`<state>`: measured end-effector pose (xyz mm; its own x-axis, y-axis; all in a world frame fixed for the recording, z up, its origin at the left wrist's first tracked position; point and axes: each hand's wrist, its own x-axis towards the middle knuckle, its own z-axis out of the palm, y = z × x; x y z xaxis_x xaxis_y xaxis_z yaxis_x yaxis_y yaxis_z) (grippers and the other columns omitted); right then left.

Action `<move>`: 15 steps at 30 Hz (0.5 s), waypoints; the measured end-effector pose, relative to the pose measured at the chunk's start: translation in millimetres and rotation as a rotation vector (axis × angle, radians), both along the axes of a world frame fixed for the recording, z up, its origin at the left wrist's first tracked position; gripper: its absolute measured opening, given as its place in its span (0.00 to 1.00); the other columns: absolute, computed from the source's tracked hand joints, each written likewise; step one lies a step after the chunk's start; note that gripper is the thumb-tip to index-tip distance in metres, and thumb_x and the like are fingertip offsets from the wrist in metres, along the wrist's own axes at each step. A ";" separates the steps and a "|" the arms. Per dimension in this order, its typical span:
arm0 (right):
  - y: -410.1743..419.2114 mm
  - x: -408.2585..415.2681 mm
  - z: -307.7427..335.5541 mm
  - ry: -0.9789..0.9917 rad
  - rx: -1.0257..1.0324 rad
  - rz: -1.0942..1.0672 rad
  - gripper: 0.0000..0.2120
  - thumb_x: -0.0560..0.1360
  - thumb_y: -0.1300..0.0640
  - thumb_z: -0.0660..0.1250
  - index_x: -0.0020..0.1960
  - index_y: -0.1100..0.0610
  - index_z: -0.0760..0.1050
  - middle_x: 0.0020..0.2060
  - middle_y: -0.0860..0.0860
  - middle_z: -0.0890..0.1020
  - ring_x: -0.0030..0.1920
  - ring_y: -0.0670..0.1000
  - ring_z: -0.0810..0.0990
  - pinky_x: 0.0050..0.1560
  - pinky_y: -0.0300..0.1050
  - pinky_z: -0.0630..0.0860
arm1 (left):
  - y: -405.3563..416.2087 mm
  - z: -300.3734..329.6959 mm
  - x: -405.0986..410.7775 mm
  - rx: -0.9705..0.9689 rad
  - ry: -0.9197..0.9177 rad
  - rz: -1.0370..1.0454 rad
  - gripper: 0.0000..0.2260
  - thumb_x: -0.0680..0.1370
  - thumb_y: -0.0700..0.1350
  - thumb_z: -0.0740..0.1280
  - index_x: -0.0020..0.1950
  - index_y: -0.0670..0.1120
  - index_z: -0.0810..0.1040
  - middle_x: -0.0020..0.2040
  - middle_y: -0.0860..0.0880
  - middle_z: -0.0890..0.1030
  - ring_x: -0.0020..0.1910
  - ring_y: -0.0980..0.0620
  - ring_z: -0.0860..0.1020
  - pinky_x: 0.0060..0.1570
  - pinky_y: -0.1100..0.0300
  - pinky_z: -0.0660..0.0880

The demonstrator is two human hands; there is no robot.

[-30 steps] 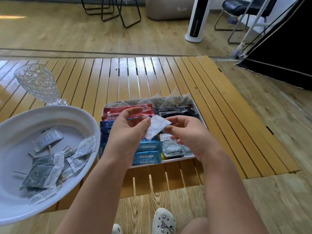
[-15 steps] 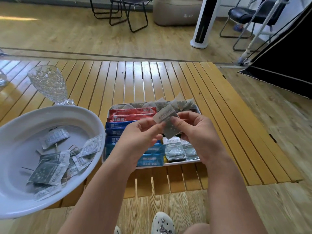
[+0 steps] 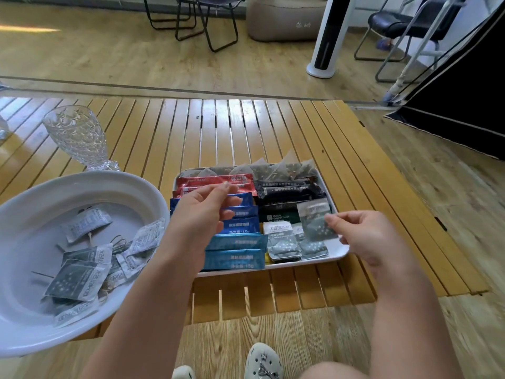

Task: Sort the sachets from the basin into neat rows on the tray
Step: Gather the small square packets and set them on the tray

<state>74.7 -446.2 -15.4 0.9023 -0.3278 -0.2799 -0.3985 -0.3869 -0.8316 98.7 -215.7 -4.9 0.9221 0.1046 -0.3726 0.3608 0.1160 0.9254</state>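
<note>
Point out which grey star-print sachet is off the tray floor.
The grey sachet pinched by the right hand over the tray's right end; the two matching ones lie flat in the tray.

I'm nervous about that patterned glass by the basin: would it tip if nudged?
Probably. The glass stands upright on a narrow foot beneath a wide bowl, so it looks top-heavy. It seems fragile, and the slatted table may give uneven footing.
</note>
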 end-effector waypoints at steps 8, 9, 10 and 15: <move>9.4 12.0 -15.3 0.229 -0.300 0.064 0.04 0.73 0.53 0.72 0.42 0.52 0.80 0.39 0.52 0.82 0.41 0.52 0.81 0.40 0.46 0.80 | 6.6 1.1 3.0 -0.031 0.030 0.070 0.08 0.80 0.49 0.64 0.46 0.50 0.81 0.40 0.51 0.83 0.39 0.55 0.77 0.35 0.63 0.70; 10.3 12.4 -17.2 0.246 -0.328 0.064 0.04 0.73 0.53 0.73 0.44 0.53 0.80 0.39 0.51 0.82 0.41 0.51 0.80 0.39 0.46 0.79 | 6.6 1.2 2.6 -0.034 0.027 0.067 0.08 0.80 0.49 0.63 0.46 0.50 0.81 0.40 0.51 0.83 0.39 0.55 0.77 0.35 0.63 0.70; 10.4 12.8 -18.7 0.258 -0.355 0.062 0.06 0.72 0.53 0.74 0.46 0.53 0.80 0.40 0.51 0.81 0.41 0.50 0.79 0.36 0.44 0.77 | 6.7 2.1 2.1 -0.035 0.025 0.064 0.08 0.80 0.49 0.63 0.46 0.50 0.81 0.40 0.51 0.83 0.39 0.55 0.77 0.35 0.63 0.70; 20.4 15.7 -11.8 0.133 -0.501 0.000 0.10 0.73 0.51 0.72 0.52 0.51 0.76 0.44 0.48 0.76 0.45 0.50 0.75 0.39 0.42 0.70 | 14.0 5.2 2.1 -0.055 -0.001 0.082 0.08 0.80 0.49 0.64 0.46 0.50 0.81 0.36 0.53 0.83 0.35 0.57 0.76 0.34 0.64 0.71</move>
